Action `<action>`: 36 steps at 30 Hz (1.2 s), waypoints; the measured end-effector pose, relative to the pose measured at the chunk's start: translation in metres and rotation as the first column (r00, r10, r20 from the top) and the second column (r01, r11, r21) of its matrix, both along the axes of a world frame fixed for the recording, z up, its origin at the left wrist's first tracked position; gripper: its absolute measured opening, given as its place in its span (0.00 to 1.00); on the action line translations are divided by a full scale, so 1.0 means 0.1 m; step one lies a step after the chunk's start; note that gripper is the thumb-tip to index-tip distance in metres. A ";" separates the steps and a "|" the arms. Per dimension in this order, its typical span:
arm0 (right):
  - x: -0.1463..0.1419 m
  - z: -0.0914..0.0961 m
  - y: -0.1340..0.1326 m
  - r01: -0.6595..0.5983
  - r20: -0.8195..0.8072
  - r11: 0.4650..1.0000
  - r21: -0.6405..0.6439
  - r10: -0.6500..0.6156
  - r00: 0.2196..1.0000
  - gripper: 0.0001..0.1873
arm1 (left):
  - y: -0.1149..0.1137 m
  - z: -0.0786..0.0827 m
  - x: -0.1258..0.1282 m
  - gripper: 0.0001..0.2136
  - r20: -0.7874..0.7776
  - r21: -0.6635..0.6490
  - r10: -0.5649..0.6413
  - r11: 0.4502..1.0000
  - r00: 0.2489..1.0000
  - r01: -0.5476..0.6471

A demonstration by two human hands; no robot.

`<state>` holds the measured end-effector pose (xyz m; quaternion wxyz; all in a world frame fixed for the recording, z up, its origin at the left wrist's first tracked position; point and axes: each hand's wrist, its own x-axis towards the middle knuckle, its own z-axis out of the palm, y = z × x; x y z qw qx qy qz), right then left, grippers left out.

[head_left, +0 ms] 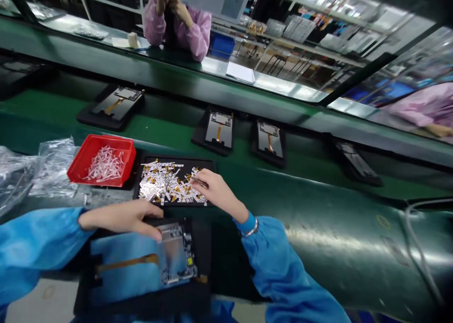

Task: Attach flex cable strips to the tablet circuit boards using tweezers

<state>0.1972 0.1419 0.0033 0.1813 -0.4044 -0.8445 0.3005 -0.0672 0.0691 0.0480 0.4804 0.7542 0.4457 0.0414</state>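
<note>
My left hand [123, 218] reaches over an opened tablet [141, 261], thumb and fingers apart, the thumb at the edge of its circuit board [177, 254]. The tablet lies in a black foam holder [201, 299], its back off, with an orange ribbon cable [129, 262] running across. My right hand [215, 191] is over a black tray [208, 164] of small white and gold flex strips [159, 184]. Its fingers are pinched on a thin dark tool that looks like tweezers [200, 182], the tip among the strips.
A red bin [76, 169] of white strips stands left of the tray, beside clear plastic bags [53, 165]. Beyond runs a green conveyor belt [163, 120] with several tablets [219, 129] in black holders. A person in pink [198, 33] sits across; another sleeve [424, 103] shows right.
</note>
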 end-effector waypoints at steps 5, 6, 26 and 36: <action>-0.22 -0.06 0.07 0.019 0.121 1.000 0.014 -0.021 0.992 0.03 | -0.29 -0.34 0.16 0.17 -0.053 0.145 -0.137 0.979 0.989 0.143; -0.23 -0.06 0.07 0.017 0.136 1.000 0.022 -0.020 0.991 0.04 | -0.32 -0.35 0.18 0.18 -0.067 0.206 -0.128 0.969 0.990 0.139; -0.11 0.16 -0.76 -0.097 -0.472 0.899 -0.427 -0.130 0.872 0.15 | -0.12 -0.08 0.41 0.14 0.346 0.406 -0.022 0.905 0.938 -0.128; -0.04 0.03 -0.85 -0.021 -0.442 0.854 -0.520 -0.247 0.862 0.08 | -0.35 0.02 -0.18 0.10 0.135 0.506 0.274 0.807 0.952 -0.303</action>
